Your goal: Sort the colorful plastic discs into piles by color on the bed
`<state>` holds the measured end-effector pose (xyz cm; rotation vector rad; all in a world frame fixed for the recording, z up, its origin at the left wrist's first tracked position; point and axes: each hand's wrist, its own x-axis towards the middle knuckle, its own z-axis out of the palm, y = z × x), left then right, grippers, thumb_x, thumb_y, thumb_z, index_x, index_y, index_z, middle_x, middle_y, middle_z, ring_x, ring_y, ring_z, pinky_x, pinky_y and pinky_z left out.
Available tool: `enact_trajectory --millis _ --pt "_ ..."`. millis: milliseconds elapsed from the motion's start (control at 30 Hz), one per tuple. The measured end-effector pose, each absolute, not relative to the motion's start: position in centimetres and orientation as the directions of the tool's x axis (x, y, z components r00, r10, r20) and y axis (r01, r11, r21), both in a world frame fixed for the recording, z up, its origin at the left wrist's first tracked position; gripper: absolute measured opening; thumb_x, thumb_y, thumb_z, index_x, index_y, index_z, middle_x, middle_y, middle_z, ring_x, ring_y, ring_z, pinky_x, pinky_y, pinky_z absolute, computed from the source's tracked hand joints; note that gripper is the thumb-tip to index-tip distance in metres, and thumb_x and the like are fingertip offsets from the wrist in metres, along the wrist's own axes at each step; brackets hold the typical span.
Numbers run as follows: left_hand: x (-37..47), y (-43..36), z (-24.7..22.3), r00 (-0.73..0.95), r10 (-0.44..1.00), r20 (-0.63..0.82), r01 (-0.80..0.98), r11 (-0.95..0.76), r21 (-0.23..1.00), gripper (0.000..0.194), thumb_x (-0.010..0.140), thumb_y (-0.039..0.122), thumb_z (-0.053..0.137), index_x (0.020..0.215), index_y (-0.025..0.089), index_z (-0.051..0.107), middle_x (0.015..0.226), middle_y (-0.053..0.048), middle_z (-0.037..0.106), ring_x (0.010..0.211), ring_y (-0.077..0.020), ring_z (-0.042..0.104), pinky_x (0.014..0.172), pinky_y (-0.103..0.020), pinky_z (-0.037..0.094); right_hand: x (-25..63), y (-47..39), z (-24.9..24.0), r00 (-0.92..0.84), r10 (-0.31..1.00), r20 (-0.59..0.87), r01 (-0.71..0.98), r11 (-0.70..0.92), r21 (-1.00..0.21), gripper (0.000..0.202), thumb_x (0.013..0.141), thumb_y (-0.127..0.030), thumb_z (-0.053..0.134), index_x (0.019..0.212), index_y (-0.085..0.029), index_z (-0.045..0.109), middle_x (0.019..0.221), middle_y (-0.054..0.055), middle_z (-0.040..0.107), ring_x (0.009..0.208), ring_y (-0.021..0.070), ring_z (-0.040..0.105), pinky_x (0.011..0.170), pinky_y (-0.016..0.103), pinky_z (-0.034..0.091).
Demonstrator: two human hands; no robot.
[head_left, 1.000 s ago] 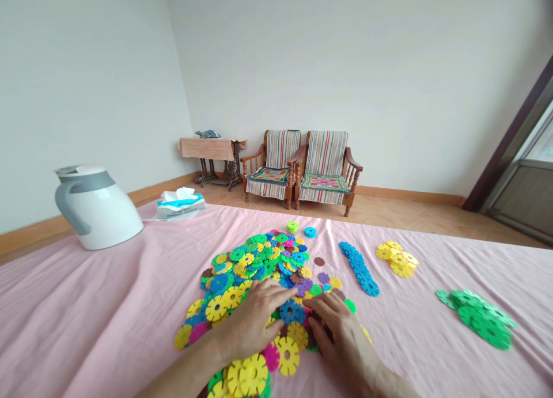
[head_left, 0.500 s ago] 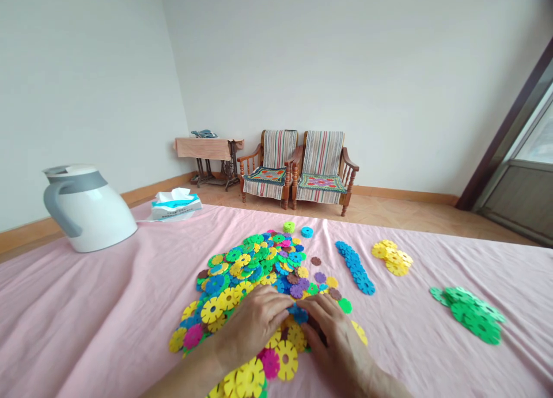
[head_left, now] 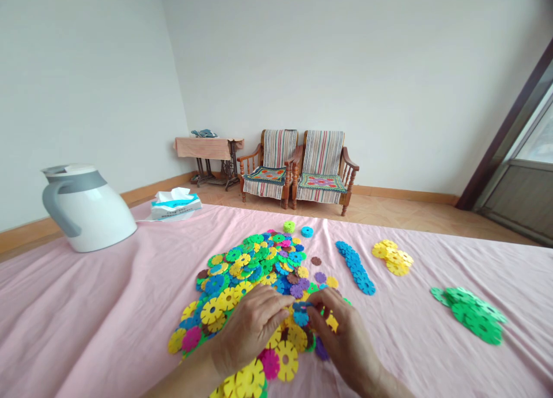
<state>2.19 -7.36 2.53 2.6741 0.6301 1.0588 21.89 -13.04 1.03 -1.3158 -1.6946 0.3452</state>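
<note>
My right hand (head_left: 339, 323) is closed, with thumb and fingertips pinching a blue notched plastic disc (head_left: 303, 306) above the front of the pile. My left hand (head_left: 260, 320) rests over the heap of flower-shaped discs (head_left: 253, 260), its fingers bent and pressed together. Its fingertips are right beside the blue disc; what lies between them is hidden. Large yellow discs (head_left: 286, 360) and a magenta disc (head_left: 270, 364) lie below, between my wrists. A purple disc (head_left: 321, 349) shows under my right hand.
To the right on the pink cloth (head_left: 401, 329) lie a row of blue discs (head_left: 355, 268), a yellow group (head_left: 392, 257) and a green group (head_left: 470, 314). Behind the heap are small lime (head_left: 289, 227) and blue stacks (head_left: 307, 231). A white jug (head_left: 97, 213) and tissue box (head_left: 176, 204) stand left.
My right hand has lifted and turned slightly, now pinching the blue disc. The purple disc and a yellow one have come into view under it. My left hand has barely moved.
</note>
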Motion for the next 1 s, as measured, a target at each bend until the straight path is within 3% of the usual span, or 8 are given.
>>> enact_trajectory --millis 200,333,467,600,767,1000 --pt "1.5 -6.9 2.7 0.487 0.527 0.696 0.42 -0.84 0.343 0.015 0.094 0.019 0.052 0.098 0.022 0.066 0.084 -0.001 0.07 0.079 -0.0172 0.064 0.075 -0.03 0.048 30.6 -10.1 0.9 0.48 0.77 0.419 0.571 0.088 -0.816 0.029 0.077 -0.046 0.055 0.08 -0.02 0.066 0.07 0.003 0.068 0.063 0.0178 0.06 0.058 0.027 0.044" --pt "1.1 -6.4 2.1 0.431 0.572 0.698 0.457 -0.805 0.378 0.015 0.093 0.019 0.053 0.097 0.022 0.067 0.087 -0.001 0.071 0.082 -0.0176 0.065 0.076 -0.031 0.049 36.2 -9.3 -1.1 0.58 0.76 0.294 0.535 -0.082 -0.841 0.035 0.068 -0.05 0.058 0.08 -0.019 0.07 0.068 0.005 0.072 0.063 0.0211 0.066 0.058 0.029 0.046" --pt "1.0 -6.3 1.8 0.435 0.607 0.665 0.479 -0.782 0.4 0.015 0.093 0.021 0.052 0.096 0.022 0.066 0.087 -0.002 0.071 0.083 -0.0178 0.066 0.077 -0.031 0.049 38.3 -9.1 -2.6 0.595 0.766 0.244 0.524 -0.139 -0.84 0.035 0.065 -0.048 0.06 0.08 -0.019 0.072 0.063 0.005 0.072 0.06 0.0226 0.068 0.057 0.03 0.047" --pt "0.9 -6.3 1.8 0.425 0.64 0.641 0.518 -0.752 0.407 0.016 0.093 0.022 0.051 0.092 0.021 0.067 0.084 -0.002 0.071 0.081 -0.0184 0.066 0.076 -0.031 0.05 39.0 -9.1 -2.8 0.637 0.734 0.237 0.514 -0.176 -0.839 0.037 0.069 -0.045 0.055 0.089 -0.019 0.072 0.078 0.008 0.075 0.069 0.0244 0.07 0.062 0.033 0.049" --pt "0.8 -6.0 1.6 0.401 0.669 0.626 0.557 -0.72 0.413 0.017 0.09 0.018 0.051 0.095 0.022 0.067 0.088 -0.002 0.071 0.084 -0.0195 0.066 0.078 -0.033 0.051 37.2 -9.5 -1.9 0.609 0.722 0.328 0.574 -0.116 -0.811 0.036 0.075 -0.046 0.051 0.09 -0.019 0.069 0.082 0.008 0.075 0.07 0.0237 0.069 0.062 0.032 0.049" --pt "0.8 -6.2 2.1 0.467 0.702 0.538 0.578 -0.703 0.414 0.019 0.088 0.012 0.051 0.093 0.021 0.066 0.09 -0.003 0.067 0.089 -0.0206 0.062 0.081 -0.034 0.049 30.7 -10.6 -1.7 0.229 0.876 0.424 0.779 0.097 -0.62 0.035 0.089 -0.045 0.042 0.072 -0.02 0.061 0.057 -0.001 0.058 0.053 0.0147 0.052 0.052 0.026 0.038"
